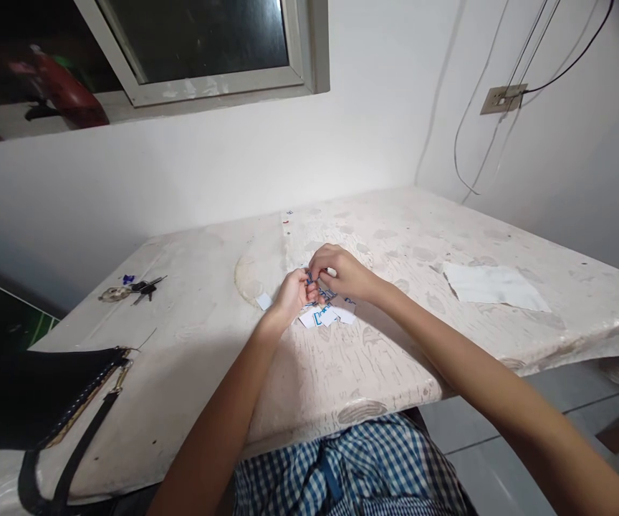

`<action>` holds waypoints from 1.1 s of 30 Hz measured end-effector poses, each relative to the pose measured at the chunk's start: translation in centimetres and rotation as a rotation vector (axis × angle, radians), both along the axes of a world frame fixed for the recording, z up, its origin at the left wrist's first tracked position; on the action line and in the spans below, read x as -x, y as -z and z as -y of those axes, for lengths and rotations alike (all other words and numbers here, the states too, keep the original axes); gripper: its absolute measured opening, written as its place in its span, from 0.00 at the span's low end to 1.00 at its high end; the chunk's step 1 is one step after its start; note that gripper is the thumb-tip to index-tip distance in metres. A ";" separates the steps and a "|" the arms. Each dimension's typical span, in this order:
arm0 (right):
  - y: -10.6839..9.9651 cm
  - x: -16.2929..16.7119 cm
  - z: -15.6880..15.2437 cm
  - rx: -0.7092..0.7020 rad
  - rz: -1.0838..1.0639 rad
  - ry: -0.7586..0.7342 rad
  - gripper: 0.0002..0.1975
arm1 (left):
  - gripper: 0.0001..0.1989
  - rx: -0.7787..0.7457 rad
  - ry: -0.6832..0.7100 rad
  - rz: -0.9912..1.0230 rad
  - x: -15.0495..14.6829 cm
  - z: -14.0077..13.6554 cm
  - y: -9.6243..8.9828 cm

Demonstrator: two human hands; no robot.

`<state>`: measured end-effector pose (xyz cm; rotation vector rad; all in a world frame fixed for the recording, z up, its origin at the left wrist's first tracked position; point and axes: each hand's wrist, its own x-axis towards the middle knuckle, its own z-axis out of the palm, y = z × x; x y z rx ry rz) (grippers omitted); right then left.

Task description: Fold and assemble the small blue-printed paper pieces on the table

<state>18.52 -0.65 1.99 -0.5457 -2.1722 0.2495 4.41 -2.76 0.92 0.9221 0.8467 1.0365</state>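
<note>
Over the table's middle my two hands meet, fingertips together. My left hand (292,294) has its fingers curled, palm turned inward. My right hand (344,272) pinches with thumb and index finger just above the left fingers. Between them shows a small dark-blue bit (310,276), too small to name and partly covered by the fingers. Right below the hands lie several white paper pieces (329,316) with blue lettering, overlapping one another. A blank white paper piece (264,301) sits apart, left of my left hand.
A patterned plastic cover (196,373) lies over the table. Keys (145,288) are at the left, with a black bag (46,394) and its strap nearer me. A white cloth or paper sheet (495,287) lies at the right. Cables hang from a wall socket (503,99).
</note>
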 end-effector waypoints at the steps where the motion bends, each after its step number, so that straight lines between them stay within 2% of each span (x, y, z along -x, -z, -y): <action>1: 0.0 0.0 0.0 -0.007 0.010 -0.005 0.12 | 0.03 -0.010 -0.009 -0.005 0.0 0.0 0.1; 5: 0.0 0.0 0.1 0.033 -0.008 -0.004 0.12 | 0.03 -0.097 -0.037 -0.032 0.0 -0.1 0.2; 10: -0.1 -0.3 -0.1 0.111 -0.121 0.107 0.13 | 0.04 -0.140 -0.093 -0.041 0.0 -0.1 0.2; 13: 0.2 -0.4 -0.5 0.258 -0.099 0.066 0.17 | 0.03 -0.165 -0.110 -0.099 0.0 -0.2 0.2; 15: 0.5 -0.3 -0.9 0.299 -0.074 0.013 0.19 | 0.02 -0.180 -0.106 -0.142 0.0 -0.2 0.2; 19: 0.8 -0.3 -1.4 0.314 -0.060 -0.054 0.12 | 0.02 -0.169 -0.113 -0.173 0.0 -0.2 0.1; 23: 0.6 -0.4 -1.4 0.317 -0.051 -0.074 0.10 | 0.01 -0.168 -0.118 -0.178 0.1 -0.3 0.3; 30: 0.8 -0.3 -1.3 0.361 -0.029 -0.035 0.17 | 0.01 -0.189 -0.134 -0.194 0.3 -0.3 0.4; 33: 0.8 -0.4 -1.2 0.346 0.063 -0.007 0.14 | 0.01 -0.251 -0.171 -0.300 0.5 -0.5 0.7</action>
